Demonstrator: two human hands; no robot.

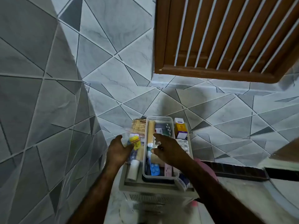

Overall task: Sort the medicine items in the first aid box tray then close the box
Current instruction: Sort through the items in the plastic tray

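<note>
The beige first aid box [155, 188] stands open on the tiled floor, with a clear tray [160, 118] sitting in its top. In the tray lie a tan bandage roll [151, 131], a grey blister strip [168, 128] and a blue blister pack [154, 169]. My left hand [119, 149] grips a clear bag with a yellow item [134, 141] at the tray's left side. My right hand [168, 149] hovers over the tray's middle, with a small clear packet [156, 143] between index finger and thumb. A white bottle [134, 168] lies left of the tray.
A yellow and purple carton [181, 128] stands in the box right of the tray, and a brown packet [139, 125] lies at the far left. A wooden louvred door [226, 38] is behind, a tiled wall [40, 94] close on the left, pink cloth [208, 168] at right.
</note>
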